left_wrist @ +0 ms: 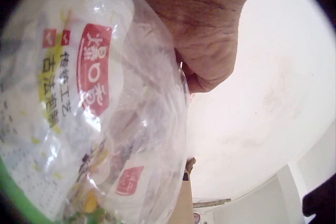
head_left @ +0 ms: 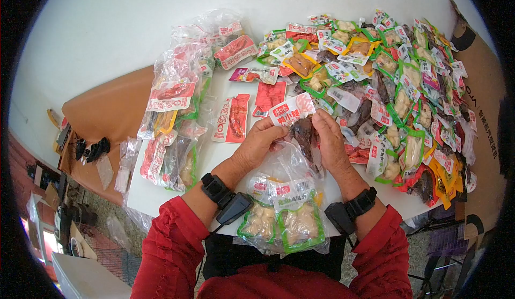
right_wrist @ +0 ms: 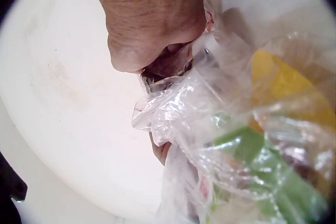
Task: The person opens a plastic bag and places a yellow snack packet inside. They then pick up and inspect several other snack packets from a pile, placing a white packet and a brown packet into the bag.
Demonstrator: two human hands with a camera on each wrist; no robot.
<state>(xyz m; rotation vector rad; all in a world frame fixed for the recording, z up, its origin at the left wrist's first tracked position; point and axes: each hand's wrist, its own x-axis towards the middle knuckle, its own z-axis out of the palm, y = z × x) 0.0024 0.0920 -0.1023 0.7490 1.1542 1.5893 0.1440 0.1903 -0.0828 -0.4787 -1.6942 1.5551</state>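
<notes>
L hand (head_left: 261,143) & R hand (head_left: 332,142) pinch opp. sides of dark pkt (head_left: 303,133), long axis approx. 11-to-5 o'clock; clear bag (head_left: 274,162) at 6.

Head camera looking forward and down from wearer's head, taking in counter (head_left: 222,87) more widely. Left-wrist camera facing left fingers (head_left: 265,126) close, toward twelve o'clock; right-wrist camera facing right fingers (head_left: 325,120) toward eleven. All views sharing clear bag (left_wrist: 102,100).
</notes>
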